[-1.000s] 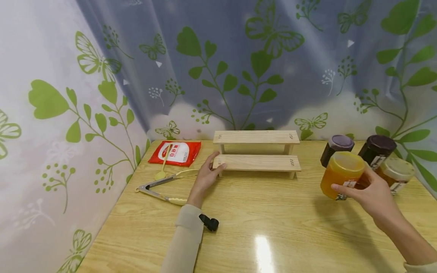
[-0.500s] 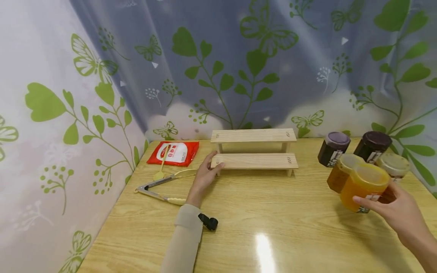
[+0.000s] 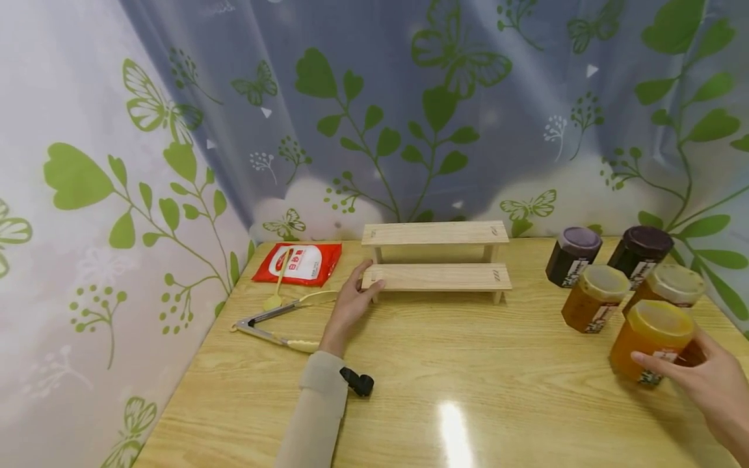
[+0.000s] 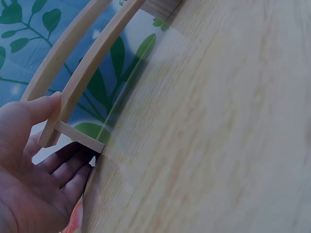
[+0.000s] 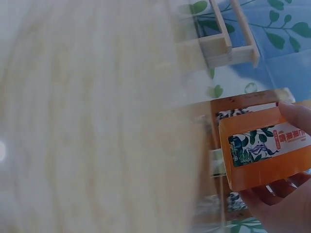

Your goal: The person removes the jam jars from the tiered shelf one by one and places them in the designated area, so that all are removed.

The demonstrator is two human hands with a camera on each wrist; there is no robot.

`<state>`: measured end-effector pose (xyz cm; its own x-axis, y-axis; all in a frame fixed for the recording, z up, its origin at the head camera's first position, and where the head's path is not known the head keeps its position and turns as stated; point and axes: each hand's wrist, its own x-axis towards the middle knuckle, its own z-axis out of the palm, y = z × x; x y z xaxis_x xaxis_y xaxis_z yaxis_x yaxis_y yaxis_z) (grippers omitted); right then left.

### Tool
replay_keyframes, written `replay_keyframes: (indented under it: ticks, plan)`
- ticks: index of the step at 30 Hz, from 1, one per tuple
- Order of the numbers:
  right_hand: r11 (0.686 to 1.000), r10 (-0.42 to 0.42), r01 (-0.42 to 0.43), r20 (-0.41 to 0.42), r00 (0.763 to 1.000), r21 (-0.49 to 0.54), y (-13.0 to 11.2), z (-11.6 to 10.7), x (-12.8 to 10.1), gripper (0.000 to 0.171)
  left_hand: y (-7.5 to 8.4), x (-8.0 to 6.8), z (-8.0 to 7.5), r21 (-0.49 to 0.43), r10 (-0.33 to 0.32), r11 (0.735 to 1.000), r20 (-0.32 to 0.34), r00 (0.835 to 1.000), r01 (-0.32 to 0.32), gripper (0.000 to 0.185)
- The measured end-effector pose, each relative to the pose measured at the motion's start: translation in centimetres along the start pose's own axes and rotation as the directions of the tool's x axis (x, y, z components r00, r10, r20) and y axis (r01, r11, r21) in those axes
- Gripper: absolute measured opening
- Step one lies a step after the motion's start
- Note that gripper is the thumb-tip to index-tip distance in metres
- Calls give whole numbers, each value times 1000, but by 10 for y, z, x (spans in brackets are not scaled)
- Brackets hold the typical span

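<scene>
Leaf-printed label on orange jar (image 3: 649,339) in right hand (image 3: 710,383)

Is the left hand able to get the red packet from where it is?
Probably yes. The left hand rests at the left end of the wooden rack, and the red packet lies just beyond it to the left. Only a yellow spoon and tongs lie nearby, neither blocking the way.
</scene>
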<state>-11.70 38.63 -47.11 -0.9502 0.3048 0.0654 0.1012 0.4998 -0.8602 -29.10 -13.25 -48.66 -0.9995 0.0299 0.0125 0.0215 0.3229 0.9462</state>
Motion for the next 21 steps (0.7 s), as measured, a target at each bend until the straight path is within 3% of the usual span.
replay_keyframes:
  ticks: [8, 15, 21]
  plan:
    - [999, 38, -38, -6, 999, -1, 10, -1, 5, 79, -2, 1, 1, -8, -2, 1000, 10, 1000, 2, 63]
    - [1000, 11, -11, 6, 1000, 7, 17, -1, 9, 74, 1, -1, 1, -29, -6, 1000, 7, 1000, 6, 64]
    - [997, -20, 18, 26, 999, 81, 24, 0, 11, 68, 0, 1, 0, -30, -10, 999, 16, 1000, 11, 65]
